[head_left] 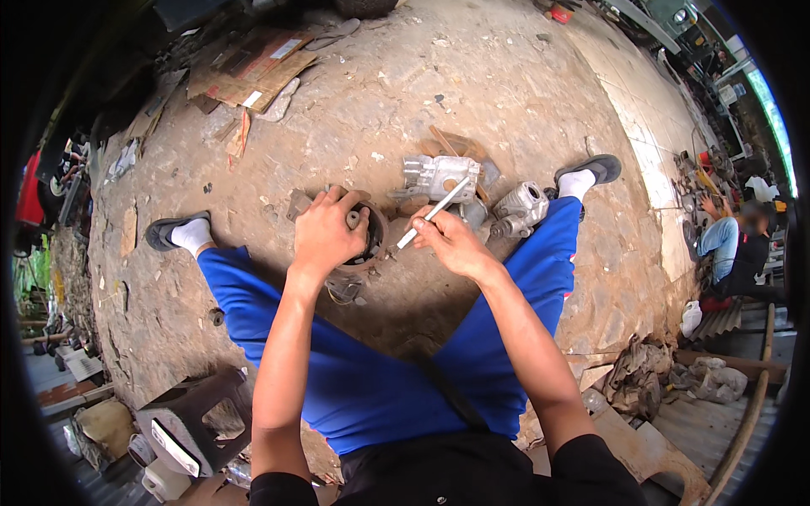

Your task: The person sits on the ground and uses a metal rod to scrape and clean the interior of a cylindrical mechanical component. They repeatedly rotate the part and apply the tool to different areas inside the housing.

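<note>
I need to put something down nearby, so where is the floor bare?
Mostly bare floor lies between the left shoe and the round metal part under the left hand, and between the cardboard and the silver casting beyond the right hand. It's crowded from that part to the right shoe.

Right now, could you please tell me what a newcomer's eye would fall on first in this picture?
Probably the bright blue cloth trousers, spread wide across the lower middle. Between the knees, the left hand is over a round brownish metal housing, while the right hand holds a slim white rod. A silvery metal casting lies just beyond the right hand.
</note>
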Available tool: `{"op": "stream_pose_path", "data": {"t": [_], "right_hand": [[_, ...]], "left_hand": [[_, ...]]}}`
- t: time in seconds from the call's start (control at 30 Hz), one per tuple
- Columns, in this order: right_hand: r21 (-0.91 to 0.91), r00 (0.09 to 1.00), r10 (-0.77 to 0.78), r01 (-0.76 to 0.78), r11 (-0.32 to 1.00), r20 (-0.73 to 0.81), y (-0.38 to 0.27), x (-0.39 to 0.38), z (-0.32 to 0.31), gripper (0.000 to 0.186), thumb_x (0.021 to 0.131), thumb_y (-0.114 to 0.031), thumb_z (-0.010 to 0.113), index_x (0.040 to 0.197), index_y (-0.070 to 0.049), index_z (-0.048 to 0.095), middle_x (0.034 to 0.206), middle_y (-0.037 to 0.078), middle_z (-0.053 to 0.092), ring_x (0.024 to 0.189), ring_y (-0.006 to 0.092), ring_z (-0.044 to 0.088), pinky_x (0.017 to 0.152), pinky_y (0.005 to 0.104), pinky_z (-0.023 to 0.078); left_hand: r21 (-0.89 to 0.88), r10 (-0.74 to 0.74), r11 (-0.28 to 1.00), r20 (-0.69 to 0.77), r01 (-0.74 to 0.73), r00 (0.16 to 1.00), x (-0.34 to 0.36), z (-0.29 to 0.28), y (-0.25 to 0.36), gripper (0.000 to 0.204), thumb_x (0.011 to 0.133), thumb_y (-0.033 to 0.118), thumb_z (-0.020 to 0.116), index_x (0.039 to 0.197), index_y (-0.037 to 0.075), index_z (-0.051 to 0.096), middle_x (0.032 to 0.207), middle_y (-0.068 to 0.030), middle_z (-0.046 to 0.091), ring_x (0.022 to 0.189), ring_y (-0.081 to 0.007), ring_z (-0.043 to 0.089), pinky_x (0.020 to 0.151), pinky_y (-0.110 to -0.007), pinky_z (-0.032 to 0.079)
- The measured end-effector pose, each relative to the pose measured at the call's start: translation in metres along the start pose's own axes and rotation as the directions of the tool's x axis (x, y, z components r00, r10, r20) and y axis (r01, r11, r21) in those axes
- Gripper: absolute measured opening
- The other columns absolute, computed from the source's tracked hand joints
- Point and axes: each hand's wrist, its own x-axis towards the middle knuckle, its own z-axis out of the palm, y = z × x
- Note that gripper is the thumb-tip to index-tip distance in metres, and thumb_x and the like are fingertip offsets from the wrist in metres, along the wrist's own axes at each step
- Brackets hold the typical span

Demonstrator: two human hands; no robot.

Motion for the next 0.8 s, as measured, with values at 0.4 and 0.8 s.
{"op": "stream_pose_path", "data": {"t": [0.4, 0.8], "right_hand": [[-0.076, 0.993, -0.039, 0.031, 0.997, -0.111, -0.007, -0.001, -0.015, 0.031, 0.107, -0.026, 0.055, 0.115, 0.002, 0.063, 0.104, 0.011, 0.071, 0.095, 0.0182, 0.07, 0.084, 0.0342, 0.057], [-0.061, 0.978, -0.127, 0.118, 0.991, -0.168, -0.013, -0.007, 0.011, 0.039, 0.108, -0.032, 0.054, 0.11, 0.005, 0.062, 0.097, 0.012, 0.068, 0.088, 0.0164, 0.069, 0.081, 0.034, 0.058]], "left_hand": [[-0.027, -0.017, 0.999, 0.05, 0.019, 0.999, 0.001, 0.002, -0.002, 0.025, 0.09, 0.033, 0.065, 0.106, 0.017, 0.076, 0.103, -0.0081, 0.072, 0.098, -0.0326, 0.07, 0.085, -0.044, 0.057], [-0.022, -0.038, 0.999, 0.103, 0.04, 0.994, 0.009, 0.004, -0.023, 0.028, 0.093, 0.035, 0.062, 0.112, 0.021, 0.077, 0.111, -0.0073, 0.073, 0.104, -0.0333, 0.069, 0.089, -0.043, 0.056]]}}
